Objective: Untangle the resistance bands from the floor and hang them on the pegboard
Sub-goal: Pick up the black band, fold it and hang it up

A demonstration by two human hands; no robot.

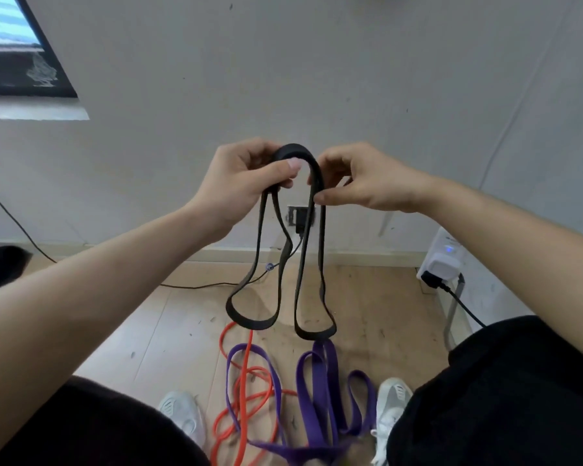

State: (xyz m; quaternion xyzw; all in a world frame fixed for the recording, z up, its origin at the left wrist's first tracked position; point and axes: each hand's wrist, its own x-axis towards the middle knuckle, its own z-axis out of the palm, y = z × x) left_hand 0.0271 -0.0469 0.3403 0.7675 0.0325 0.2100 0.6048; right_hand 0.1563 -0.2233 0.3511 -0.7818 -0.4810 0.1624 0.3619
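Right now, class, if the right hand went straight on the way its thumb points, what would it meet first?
Probably the left hand, just across the arch of the black band that it and the right hand both hold; depth is unclear.

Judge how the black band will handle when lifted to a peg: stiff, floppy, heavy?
Probably floppy: the black band drapes in two limp loops from both hands. Likely light: the left hand and right hand hold it up with just a pinch of the fingers.

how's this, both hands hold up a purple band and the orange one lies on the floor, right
No: the head view shows the left hand and right hand holding a black band, not purple. The orange band lies on the floor.
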